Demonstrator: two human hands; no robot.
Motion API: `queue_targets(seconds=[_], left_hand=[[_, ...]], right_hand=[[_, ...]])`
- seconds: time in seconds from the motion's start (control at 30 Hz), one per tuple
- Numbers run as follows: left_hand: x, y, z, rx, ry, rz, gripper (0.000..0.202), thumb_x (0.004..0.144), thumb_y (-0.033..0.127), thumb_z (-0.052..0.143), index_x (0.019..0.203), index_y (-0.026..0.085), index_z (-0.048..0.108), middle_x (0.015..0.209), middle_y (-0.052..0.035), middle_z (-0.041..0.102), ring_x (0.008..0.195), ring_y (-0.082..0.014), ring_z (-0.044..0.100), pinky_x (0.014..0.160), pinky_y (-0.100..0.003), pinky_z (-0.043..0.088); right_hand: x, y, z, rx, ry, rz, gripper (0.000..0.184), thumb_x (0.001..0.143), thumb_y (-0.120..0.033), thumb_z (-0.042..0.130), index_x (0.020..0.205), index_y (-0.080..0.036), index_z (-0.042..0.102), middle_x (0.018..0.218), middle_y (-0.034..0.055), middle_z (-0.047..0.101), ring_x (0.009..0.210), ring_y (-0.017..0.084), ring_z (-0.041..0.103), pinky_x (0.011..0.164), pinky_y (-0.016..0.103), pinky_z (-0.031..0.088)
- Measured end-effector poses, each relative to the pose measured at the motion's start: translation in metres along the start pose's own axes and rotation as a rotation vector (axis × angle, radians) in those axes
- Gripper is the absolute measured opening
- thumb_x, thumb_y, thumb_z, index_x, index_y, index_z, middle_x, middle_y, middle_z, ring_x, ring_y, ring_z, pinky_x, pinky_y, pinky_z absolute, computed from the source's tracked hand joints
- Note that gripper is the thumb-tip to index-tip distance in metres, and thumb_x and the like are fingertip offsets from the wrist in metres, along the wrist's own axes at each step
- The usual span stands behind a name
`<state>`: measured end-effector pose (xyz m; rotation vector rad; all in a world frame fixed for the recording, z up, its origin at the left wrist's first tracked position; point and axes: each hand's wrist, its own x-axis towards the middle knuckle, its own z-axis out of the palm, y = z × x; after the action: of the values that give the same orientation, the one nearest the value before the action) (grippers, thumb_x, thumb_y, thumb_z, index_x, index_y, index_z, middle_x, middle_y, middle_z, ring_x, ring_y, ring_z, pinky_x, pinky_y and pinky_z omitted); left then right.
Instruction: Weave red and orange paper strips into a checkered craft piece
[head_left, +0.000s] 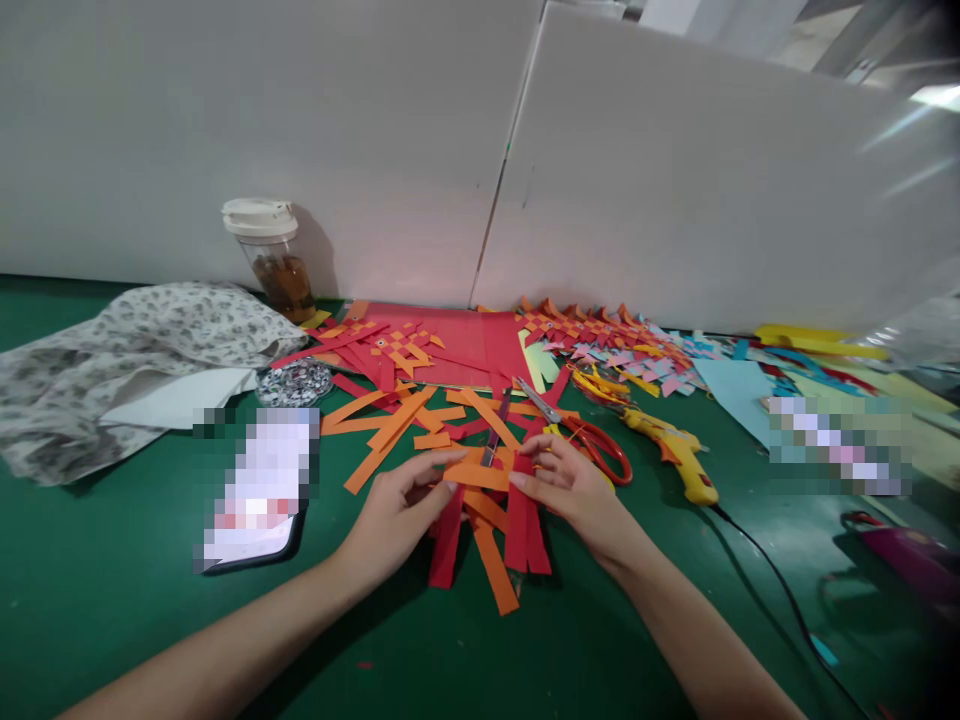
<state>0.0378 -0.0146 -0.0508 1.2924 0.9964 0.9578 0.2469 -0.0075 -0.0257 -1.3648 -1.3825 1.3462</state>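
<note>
Between my hands is a partly woven piece of orange paper strips (477, 475) and red paper strips (517, 535), with loose ends hanging toward me. My left hand (401, 505) pinches its left side, thumb and fingers closed on an orange strip. At the right side, my right hand (566, 490) grips the red strips between thumb and fingers. Just beyond lie scissors (600, 440) with red-orange handles and a dark slim blade-like tool (498, 430). Loose orange strips (390, 435) are scattered to the left of the weave.
Finished woven paper fish (409, 345) lie on red paper (465, 335) at the back. A yellow glue gun (679, 455) with a cord rests right. A phone (262, 490), printed cloth (187, 320) and lidded tea cup (274, 260) stand left. A grey partition (360, 150) closes the back.
</note>
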Motion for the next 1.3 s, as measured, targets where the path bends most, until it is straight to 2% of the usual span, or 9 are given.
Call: queue_targets(seconds=[0.2, 0.4, 0.53, 0.7, 0.83, 1.03, 1.13, 1.23, 1.3], left_hand=[[0.002, -0.006, 0.001, -0.04, -0.02, -0.014, 0.028, 0.078, 0.03, 0.058, 0.104, 0.022, 0.057, 0.087, -0.0061, 0.064, 0.073, -0.0169, 0.06, 0.062, -0.026, 0.044], [0.002, -0.005, 0.0, -0.093, -0.032, -0.022, 0.023, 0.078, 0.024, 0.056, 0.101, 0.02, 0.055, 0.081, -0.0043, 0.064, 0.068, -0.0154, 0.06, 0.058, -0.024, 0.043], [0.002, -0.004, -0.001, -0.088, -0.049, -0.031, 0.024, 0.079, 0.024, 0.055, 0.102, 0.02, 0.054, 0.083, -0.0043, 0.065, 0.069, -0.0152, 0.06, 0.058, -0.024, 0.043], [0.002, -0.007, -0.001, -0.09, -0.052, -0.027, 0.027, 0.078, 0.025, 0.057, 0.105, 0.02, 0.054, 0.083, -0.0032, 0.063, 0.067, -0.0127, 0.057, 0.057, -0.023, 0.042], [0.002, -0.009, -0.001, -0.073, -0.064, -0.024, 0.029, 0.078, 0.027, 0.059, 0.106, 0.021, 0.056, 0.078, -0.0014, 0.061, 0.063, -0.011, 0.054, 0.055, -0.022, 0.04], [0.002, -0.007, 0.0, -0.095, -0.1, -0.018, 0.029, 0.078, 0.028, 0.06, 0.105, 0.022, 0.055, 0.077, -0.0009, 0.063, 0.061, -0.0104, 0.052, 0.053, -0.022, 0.037], [0.002, -0.007, 0.001, -0.142, -0.093, -0.029, 0.023, 0.077, 0.027, 0.061, 0.099, 0.021, 0.054, 0.075, 0.0009, 0.062, 0.057, -0.0087, 0.051, 0.051, -0.02, 0.036], [0.002, -0.007, 0.001, -0.195, -0.1, -0.038, 0.021, 0.077, 0.025, 0.061, 0.095, 0.021, 0.051, 0.073, 0.0022, 0.062, 0.055, -0.0077, 0.051, 0.051, -0.019, 0.036], [0.003, -0.008, 0.001, -0.216, -0.107, -0.048, 0.021, 0.077, 0.024, 0.061, 0.094, 0.021, 0.049, 0.073, 0.0024, 0.063, 0.056, -0.0076, 0.053, 0.052, -0.019, 0.037]], right_hand=[[-0.001, -0.005, 0.001, 0.017, 0.079, -0.02, 0.038, 0.066, -0.036, 0.07, 0.093, -0.022, 0.048, 0.082, -0.0002, 0.052, 0.076, 0.013, 0.055, 0.069, 0.026, 0.045], [-0.004, -0.008, 0.0, 0.045, -0.129, 0.056, 0.053, 0.066, -0.032, 0.072, 0.11, -0.024, 0.044, 0.099, 0.0047, 0.06, 0.067, 0.01, 0.055, 0.068, 0.028, 0.047], [-0.005, -0.008, 0.0, -0.097, -0.183, 0.093, 0.049, 0.062, -0.035, 0.073, 0.104, -0.021, 0.05, 0.093, 0.0042, 0.062, 0.069, 0.013, 0.058, 0.068, 0.03, 0.048], [-0.004, -0.009, -0.005, -0.185, -0.124, 0.053, 0.041, 0.064, -0.037, 0.071, 0.098, -0.021, 0.053, 0.077, 0.0001, 0.061, 0.069, 0.013, 0.059, 0.066, 0.028, 0.047], [-0.002, -0.011, -0.01, -0.191, -0.01, 0.005, 0.04, 0.065, -0.035, 0.07, 0.099, -0.022, 0.052, 0.079, -0.0005, 0.061, 0.071, 0.013, 0.059, 0.069, 0.028, 0.047], [-0.001, -0.011, -0.011, -0.237, 0.023, 0.014, 0.039, 0.064, -0.035, 0.07, 0.096, -0.022, 0.054, 0.081, 0.0015, 0.062, 0.075, 0.016, 0.06, 0.071, 0.032, 0.048], [0.001, -0.007, -0.011, -0.25, 0.024, 0.001, 0.041, 0.064, -0.036, 0.071, 0.098, -0.022, 0.053, 0.087, 0.0036, 0.061, 0.079, 0.017, 0.06, 0.074, 0.034, 0.048], [0.002, -0.003, -0.011, -0.204, -0.002, -0.067, 0.041, 0.065, -0.034, 0.07, 0.1, -0.021, 0.053, 0.102, 0.0069, 0.058, 0.088, 0.018, 0.059, 0.079, 0.034, 0.048], [0.002, -0.002, -0.01, -0.157, -0.027, -0.104, 0.04, 0.066, -0.033, 0.069, 0.101, -0.022, 0.053, 0.109, 0.0071, 0.054, 0.087, 0.017, 0.059, 0.077, 0.033, 0.049]])
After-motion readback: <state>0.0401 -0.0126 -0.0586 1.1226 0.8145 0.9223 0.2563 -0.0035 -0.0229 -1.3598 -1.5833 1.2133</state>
